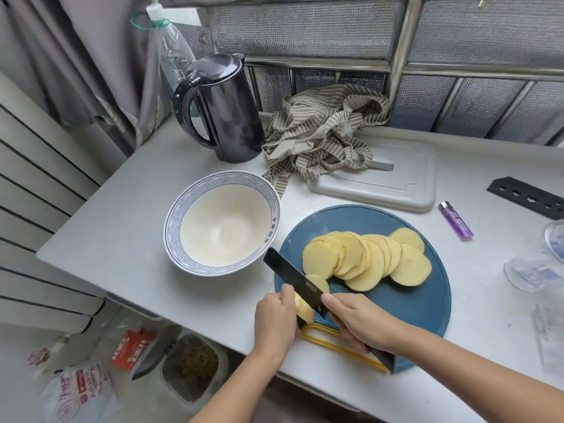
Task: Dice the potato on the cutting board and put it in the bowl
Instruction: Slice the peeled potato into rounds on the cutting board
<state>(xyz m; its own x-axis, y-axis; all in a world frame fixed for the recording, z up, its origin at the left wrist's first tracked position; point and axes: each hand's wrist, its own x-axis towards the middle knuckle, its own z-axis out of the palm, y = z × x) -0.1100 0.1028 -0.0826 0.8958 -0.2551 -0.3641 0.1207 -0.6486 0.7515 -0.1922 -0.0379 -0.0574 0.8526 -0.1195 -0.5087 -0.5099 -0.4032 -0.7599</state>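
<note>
Knife (297,283) diagonal, tip toward bowl (222,222), across potato end (306,312)

cutting board (412,306) – blue | bowl (174,230) – blue wave-pattern rim | knife (293,280) – black

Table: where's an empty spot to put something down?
Bare table left of the bowl, before the kettle, and between the board and the glasses. Crowded behind the board: cloth, tray, lighter.
</note>
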